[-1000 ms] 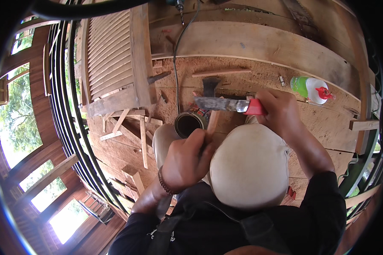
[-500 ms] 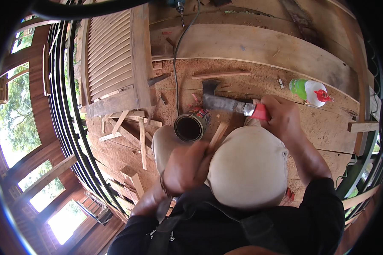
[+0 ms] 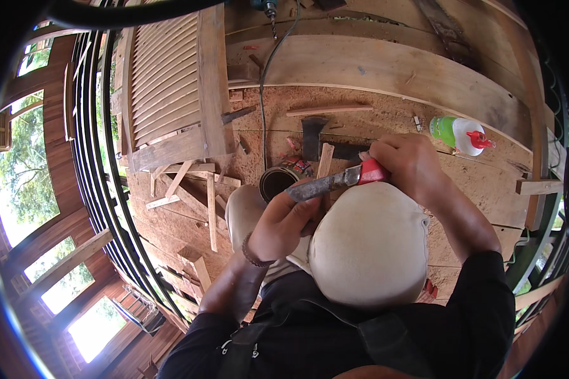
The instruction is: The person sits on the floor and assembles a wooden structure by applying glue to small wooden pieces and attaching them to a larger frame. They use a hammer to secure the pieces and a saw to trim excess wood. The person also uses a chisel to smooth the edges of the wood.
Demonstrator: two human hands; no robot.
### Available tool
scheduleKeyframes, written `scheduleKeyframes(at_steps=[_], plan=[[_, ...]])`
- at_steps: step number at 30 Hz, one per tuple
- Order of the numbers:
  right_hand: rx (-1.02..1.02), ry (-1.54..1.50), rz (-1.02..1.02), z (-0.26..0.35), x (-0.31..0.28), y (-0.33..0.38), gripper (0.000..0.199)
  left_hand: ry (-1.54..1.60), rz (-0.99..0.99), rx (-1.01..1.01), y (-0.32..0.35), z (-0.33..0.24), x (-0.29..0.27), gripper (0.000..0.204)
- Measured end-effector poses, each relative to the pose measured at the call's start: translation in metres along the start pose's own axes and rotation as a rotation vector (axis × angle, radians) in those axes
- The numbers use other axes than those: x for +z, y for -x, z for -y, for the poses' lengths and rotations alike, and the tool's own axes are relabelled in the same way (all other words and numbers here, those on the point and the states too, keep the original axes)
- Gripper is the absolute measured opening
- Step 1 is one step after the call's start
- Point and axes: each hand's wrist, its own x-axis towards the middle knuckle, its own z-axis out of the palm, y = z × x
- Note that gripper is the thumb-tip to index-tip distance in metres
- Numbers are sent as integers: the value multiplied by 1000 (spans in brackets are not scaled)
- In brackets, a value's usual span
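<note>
Your right hand (image 3: 411, 165) is clenched on the red handle of the knife (image 3: 332, 183), held over your knee. Your left hand (image 3: 283, 224) grips the thin wood strip (image 3: 325, 160) below the blade. The strip looks light, stiff and easily split, so hold it low, clear of the edge.

Left arm: enters from lower left, forearm bare, dark sleeve pushed up near elbow, beaded band at wrist. Left hand (image 3: 283, 222): raised in front of knee, fingers curled inward, thumb side up, clamped round sth narrow; fingertips hidden behind own knuckles.

Right arm: comes in from lower right, dark sleeve to mid-forearm, forearm bare, angled up and to the left. Right hand (image 3: 406, 163): closed fist, knuckles up, wrist slightly bent, thumb tucked underneath, gripping firmly.

Hands near each other, not touching; right sits higher and further out than left. Knees bent, light trousers
</note>
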Motion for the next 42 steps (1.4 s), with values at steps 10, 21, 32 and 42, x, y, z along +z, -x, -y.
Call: scheduleKeyframes(at_steps=[10,21,32,42], plan=[[87,92,-164,6,8,13,25,289,93,-358,4,-13,-7,21],[42,143,-191,5,6,5,21,267,55,-499,-6,-21,-13,26],[226,-329,333,-14,14,-6,23,20,-11,-302,-17,-16,-9,27],[54,27,-77,5,0,5,21,-481,90,-151,-10,-23,-5,22]])
